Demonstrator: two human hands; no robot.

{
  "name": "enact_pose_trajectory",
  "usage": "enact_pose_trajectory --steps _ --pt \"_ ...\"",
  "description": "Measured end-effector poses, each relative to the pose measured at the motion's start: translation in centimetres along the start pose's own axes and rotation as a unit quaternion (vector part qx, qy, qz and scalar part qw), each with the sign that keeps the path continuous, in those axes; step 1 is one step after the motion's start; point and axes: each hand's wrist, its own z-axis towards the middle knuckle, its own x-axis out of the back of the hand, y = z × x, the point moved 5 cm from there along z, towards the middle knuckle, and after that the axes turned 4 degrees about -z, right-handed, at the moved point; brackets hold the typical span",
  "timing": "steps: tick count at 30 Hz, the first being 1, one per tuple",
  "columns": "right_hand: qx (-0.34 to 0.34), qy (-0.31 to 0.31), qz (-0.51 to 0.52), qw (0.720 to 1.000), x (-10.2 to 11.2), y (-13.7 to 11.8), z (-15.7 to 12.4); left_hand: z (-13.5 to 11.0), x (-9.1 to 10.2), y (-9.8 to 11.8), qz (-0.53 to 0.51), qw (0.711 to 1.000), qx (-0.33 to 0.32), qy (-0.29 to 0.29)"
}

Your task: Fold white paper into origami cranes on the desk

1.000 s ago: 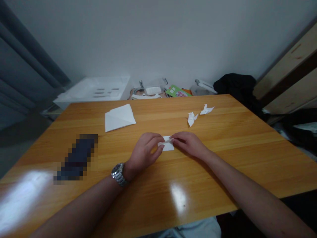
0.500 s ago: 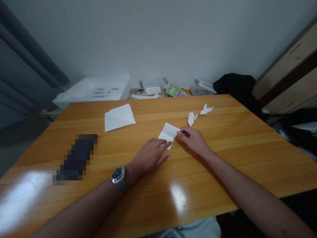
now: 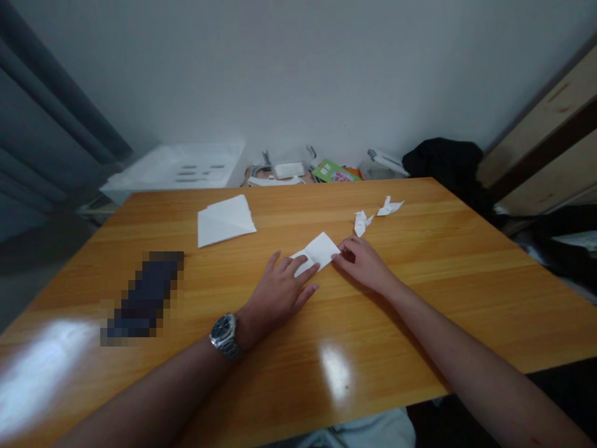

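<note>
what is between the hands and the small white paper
Nothing visible. The left hand presses flat on the small white paper and the right hand touches its right corner. The two folded paper figures lie farther back.

Probably a home: cluttered wooden table (image 3: 443, 280)

paper: small white sheet (image 3: 318, 252), unfolded, lying flat on the wooden table
pose: turned diamond-wise, 1 corner toward each hand
place: mid-table, between both hands

Small white folded paper sheet (image 3: 319, 251) was opened out from compact rectangle into flat diamond. Left hand (image 3: 280, 292) uncurled, fingers flattened on its near corner. Right hand (image 3: 364, 264) shifted to right corner.
</note>
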Motion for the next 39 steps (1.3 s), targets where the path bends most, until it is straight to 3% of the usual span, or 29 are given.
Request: enact_pose_trajectory --steps 6,9,17,26,33,39 --pt "-0.035 -0.024 0.123 0.992 -0.2 0.0 -0.1 -0.1 -0.7 -0.6 -0.02 1.0 -0.009 -0.007" --pt "-0.019 -0.034 0.156 0.987 -0.2 -0.3 -0.2 0.0 -1.0 -0.8 -0.024 1.0 -0.011 -0.015" --pt "0.129 -0.06 -0.007 0.99 0.8 -0.8 -0.2 0.2 -0.9 -1.1 -0.032 0.999 -0.019 -0.008" --pt "0.157 -0.037 -0.02 0.987 1.1 -0.8 -0.2 0.3 1.0 -1.4 -0.058 0.993 -0.024 0.102" --pt "0.201 -0.069 0.016 0.977 0.8 -1.8 -0.4 0.4 0.9 -1.8 -0.039 0.997 0.02 0.069" --pt "0.188 -0.098 0.019 0.977 0.4 -1.6 -0.5 0.3 -0.4 -1.2 -0.053 0.998 -0.021 0.032"
